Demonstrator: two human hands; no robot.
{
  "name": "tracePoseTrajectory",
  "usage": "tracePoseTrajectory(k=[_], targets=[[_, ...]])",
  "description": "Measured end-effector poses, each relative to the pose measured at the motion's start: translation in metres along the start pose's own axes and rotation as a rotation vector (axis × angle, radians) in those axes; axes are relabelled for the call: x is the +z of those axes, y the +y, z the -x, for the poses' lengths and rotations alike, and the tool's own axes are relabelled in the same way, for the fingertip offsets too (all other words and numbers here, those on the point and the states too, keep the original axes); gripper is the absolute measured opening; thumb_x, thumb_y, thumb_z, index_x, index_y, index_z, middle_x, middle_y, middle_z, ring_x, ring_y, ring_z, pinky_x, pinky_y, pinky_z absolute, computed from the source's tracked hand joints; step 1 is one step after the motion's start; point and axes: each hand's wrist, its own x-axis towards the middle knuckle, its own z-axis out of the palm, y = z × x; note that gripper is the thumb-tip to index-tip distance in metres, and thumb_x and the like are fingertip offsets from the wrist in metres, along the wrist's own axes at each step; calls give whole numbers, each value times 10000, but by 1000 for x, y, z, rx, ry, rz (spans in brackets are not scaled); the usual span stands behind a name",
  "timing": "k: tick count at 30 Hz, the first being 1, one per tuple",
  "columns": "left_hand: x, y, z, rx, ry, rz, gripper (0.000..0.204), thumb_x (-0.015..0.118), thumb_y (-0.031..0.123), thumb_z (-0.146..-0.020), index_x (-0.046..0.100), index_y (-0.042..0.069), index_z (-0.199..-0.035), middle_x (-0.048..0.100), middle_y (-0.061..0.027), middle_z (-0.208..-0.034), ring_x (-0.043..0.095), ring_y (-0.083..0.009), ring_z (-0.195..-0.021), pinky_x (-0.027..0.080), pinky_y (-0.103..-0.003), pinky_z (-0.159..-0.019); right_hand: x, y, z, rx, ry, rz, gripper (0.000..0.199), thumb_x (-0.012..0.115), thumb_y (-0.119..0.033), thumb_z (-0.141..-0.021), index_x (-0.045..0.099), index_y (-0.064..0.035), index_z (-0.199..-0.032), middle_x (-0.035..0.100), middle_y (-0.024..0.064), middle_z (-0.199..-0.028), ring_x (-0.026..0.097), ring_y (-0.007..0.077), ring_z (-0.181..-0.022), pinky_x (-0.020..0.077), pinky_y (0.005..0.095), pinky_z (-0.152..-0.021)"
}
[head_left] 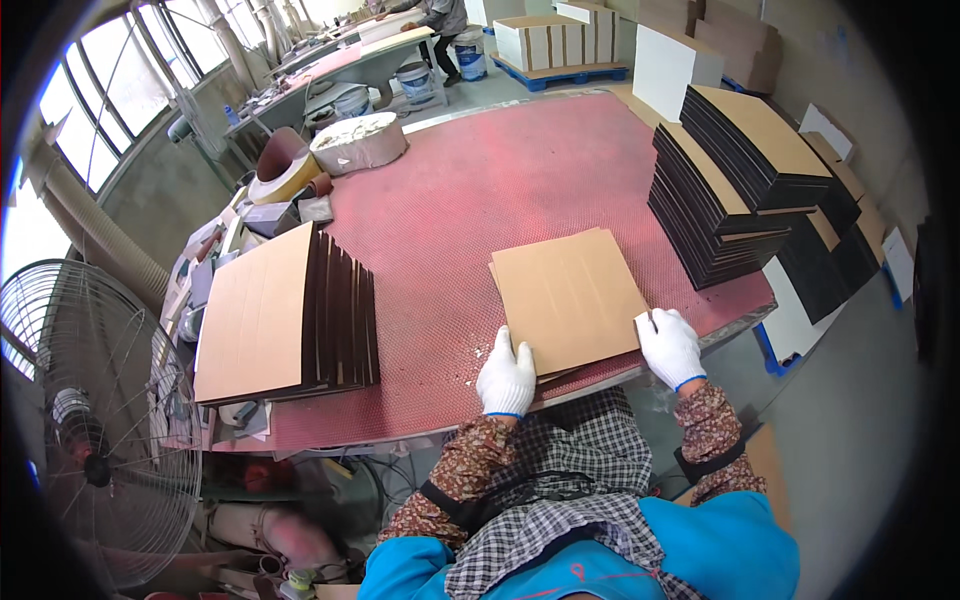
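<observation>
A small stack of thin tan boards (570,295) lies at the near edge of the red, mesh-patterned worktable (450,210), its top board slightly askew over the ones beneath. My left hand (507,375), in a white glove with a blue cuff, grips the near left corner, thumb apart from the fingers along the edge. At the near right edge, my gloved right hand (670,347) is closed with its fingertips against the boards. A small pale piece shows by those fingertips; its kind I cannot make out.
A tall pile of dark-edged tan boards (255,315) stands left, beside a wire fan (100,430). More dark-edged stacks (720,190) rise at the right. Tape-like rolls (280,170) and an oval white block (360,142) sit far left. Another person (440,30) stands far off.
</observation>
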Motion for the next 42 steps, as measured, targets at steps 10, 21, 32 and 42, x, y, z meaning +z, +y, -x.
tracePoseTrajectory(k=[10, 21, 32, 42], targets=[[-50, 30, 20, 174, 210, 665, 463, 568, 192, -1010, 537, -92, -1375, 648, -322, -1256, 639, -385, -1216, 491, -394, -1037, 12, -15, 39, 414, -107, -1104, 300, 520, -251, -1050, 658, 15, -1037, 626, 22, -818, 590, 103, -720, 531, 289, -668], [-266, 5, 90, 201, 728, 389, 342, 468, 124, -1064, 649, -106, -1242, 726, -133, -1133, 674, -193, -1027, 527, -328, -921, -69, -181, 51, -235, -439, -1207, 350, 484, -162, -1074, 629, 81, -1279, 682, 43, -970, 596, 73, -811, 506, 231, -734], [-348, -143, 61, 116, 1151, 154, 422, 516, 310, -1079, 691, -69, -1138, 715, -113, -986, 636, -209, -827, 520, -345, -808, -44, -316, 58, -794, -471, -1227, 257, 605, -180, -1029, 604, 17, -1193, 715, 218, -928, 743, 332, -863, 569, 392, -725], [-376, -174, 24, 106, 1055, 312, 451, 448, 319, -1100, 667, -63, -1198, 723, -155, -1124, 667, -206, -1038, 503, -348, -939, -15, -351, 59, -861, -367, -1129, 324, 598, -260, -1024, 580, 1, -1214, 709, 210, -926, 706, 396, -866, 565, 442, -734]])
